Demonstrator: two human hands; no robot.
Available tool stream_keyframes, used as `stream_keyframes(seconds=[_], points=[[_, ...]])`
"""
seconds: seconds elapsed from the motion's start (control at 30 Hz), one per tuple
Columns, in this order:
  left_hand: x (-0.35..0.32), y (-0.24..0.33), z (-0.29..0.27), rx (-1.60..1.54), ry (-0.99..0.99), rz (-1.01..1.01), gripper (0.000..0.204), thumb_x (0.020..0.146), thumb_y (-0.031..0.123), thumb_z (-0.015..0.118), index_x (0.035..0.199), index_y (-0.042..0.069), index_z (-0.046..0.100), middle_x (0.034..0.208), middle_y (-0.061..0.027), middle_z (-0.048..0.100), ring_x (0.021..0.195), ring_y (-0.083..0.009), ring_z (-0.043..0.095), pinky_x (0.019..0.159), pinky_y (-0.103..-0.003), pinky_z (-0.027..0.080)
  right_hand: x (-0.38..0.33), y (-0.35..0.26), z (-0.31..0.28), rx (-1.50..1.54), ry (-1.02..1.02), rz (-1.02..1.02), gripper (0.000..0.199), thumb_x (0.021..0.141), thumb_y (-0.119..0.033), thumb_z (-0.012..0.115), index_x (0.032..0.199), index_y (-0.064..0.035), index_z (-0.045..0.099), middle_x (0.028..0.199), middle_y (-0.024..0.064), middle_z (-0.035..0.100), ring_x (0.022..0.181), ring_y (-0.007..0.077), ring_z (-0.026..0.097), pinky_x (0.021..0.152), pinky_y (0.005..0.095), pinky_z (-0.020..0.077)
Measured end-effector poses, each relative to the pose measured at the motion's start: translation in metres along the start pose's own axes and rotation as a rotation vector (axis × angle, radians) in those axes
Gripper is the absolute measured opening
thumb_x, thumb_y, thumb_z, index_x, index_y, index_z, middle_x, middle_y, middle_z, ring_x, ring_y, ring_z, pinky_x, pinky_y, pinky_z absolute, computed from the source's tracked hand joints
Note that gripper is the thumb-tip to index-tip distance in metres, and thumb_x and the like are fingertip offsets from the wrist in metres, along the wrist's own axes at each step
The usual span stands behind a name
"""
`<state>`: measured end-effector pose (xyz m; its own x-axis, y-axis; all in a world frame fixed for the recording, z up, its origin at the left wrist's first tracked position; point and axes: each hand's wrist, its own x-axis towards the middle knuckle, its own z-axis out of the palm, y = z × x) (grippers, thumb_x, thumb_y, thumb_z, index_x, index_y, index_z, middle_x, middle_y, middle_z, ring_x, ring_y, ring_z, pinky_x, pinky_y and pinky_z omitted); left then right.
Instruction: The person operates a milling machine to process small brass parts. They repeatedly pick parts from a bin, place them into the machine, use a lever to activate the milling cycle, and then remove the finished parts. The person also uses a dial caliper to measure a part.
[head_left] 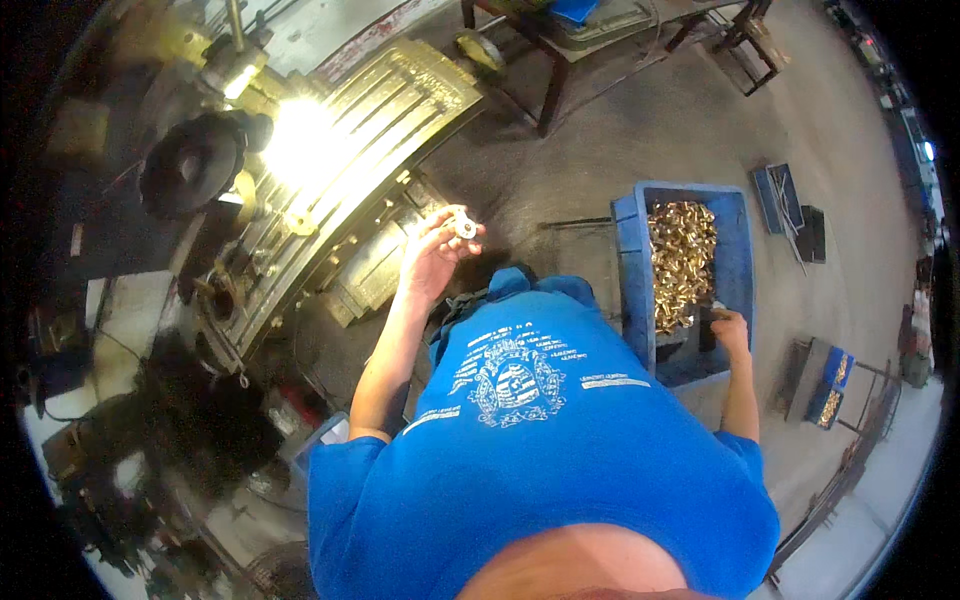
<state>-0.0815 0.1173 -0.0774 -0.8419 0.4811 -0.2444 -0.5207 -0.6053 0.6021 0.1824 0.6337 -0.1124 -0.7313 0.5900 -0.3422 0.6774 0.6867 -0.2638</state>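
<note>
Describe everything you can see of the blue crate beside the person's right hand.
The blue crate is a rectangular, open-topped bin that looks like plastic, with thick walls. It stands on the grey floor to the person's right. Its far part holds a heap of small shiny gold-coloured metal pieces; the near part looks dark and mostly bare. The right hand reaches into that near end, at the edge of the heap.

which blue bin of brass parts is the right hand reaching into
The big blue crate beside the person; the right hand is at its near end. The smaller blue bin sits farther right, untouched.
</note>
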Motion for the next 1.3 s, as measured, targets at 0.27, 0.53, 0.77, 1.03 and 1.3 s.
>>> stream_keyframes(seconds=[0.27,0.53,0.77,1.03,1.3], points=[[-0.019,0.007,0.014,-0.084,-0.049,-0.038,0.036,0.082,0.01,0.054,0.115,-0.004,0.047,0.102,-0.023,0.058,0.088,-0.0305,0.06,0.081,-0.039,0.049,-0.008,-0.094,-0.083,0.499,0.064,-0.221,0.059,0.059,0.003,0.049,0.115,-0.0117,0.06,0.085,0.0086,0.063,0.068,0.0076,0.05,0.058,0.0212,0.0392],[-0.039,0.003,0.026,-0.209,-0.163,0.072,0.036,0.084,0.009,0.056,0.118,0.001,0.046,0.113,-0.0265,0.052,0.089,-0.0313,0.061,0.085,-0.044,0.048,0.0,-0.345,-0.052,0.481,-0.194,-0.753,0.06,0.054,-0.014,0.057,0.113,-0.0129,0.062,0.094,0.0056,0.061,0.074,0.0138,0.052,0.066,0.0254,0.042],[-0.078,0.006,0.03,-0.273,-0.08,0.146,0.034,0.084,0.014,0.057,0.115,0.001,0.049,0.105,-0.0192,0.059,0.092,-0.0281,0.061,0.082,-0.041,0.05,-0.055,-0.464,0.01,0.783,-1.018,-1.113,0.045,0.061,-0.01,0.053,0.104,-0.0008,0.063,0.089,0.0104,0.064,0.076,0.0121,0.056,0.067,0.0248,0.0445],[-0.107,0.005,0.015,-0.282,0.028,0.297,0.031,0.083,0.014,0.06,0.11,0.002,0.052,0.104,-0.0192,0.059,0.093,-0.0261,0.06,0.082,-0.038,0.05,-0.064,-0.497,0.022,0.545,-1.028,-1.05,0.052,0.058,-0.009,0.053,0.109,-0.0052,0.062,0.077,0.003,0.058,0.067,0.0092,0.049,0.058,0.0242,0.0401],[-0.114,0.01,0.018,-0.185,0.193,0.401,0.024,0.081,0.005,0.061,0.104,0.004,0.052,0.102,-0.0171,0.06,0.1,-0.026,0.057,0.085,-0.042,0.05,-0.074,-0.492,-0.007,0.231,-0.472,-1.588,0.053,0.053,-0.017,0.059,0.106,-0.0137,0.064,0.07,0.0139,0.05,0.06,0.0276,0.052,0.053,0.0349,0.0421]])
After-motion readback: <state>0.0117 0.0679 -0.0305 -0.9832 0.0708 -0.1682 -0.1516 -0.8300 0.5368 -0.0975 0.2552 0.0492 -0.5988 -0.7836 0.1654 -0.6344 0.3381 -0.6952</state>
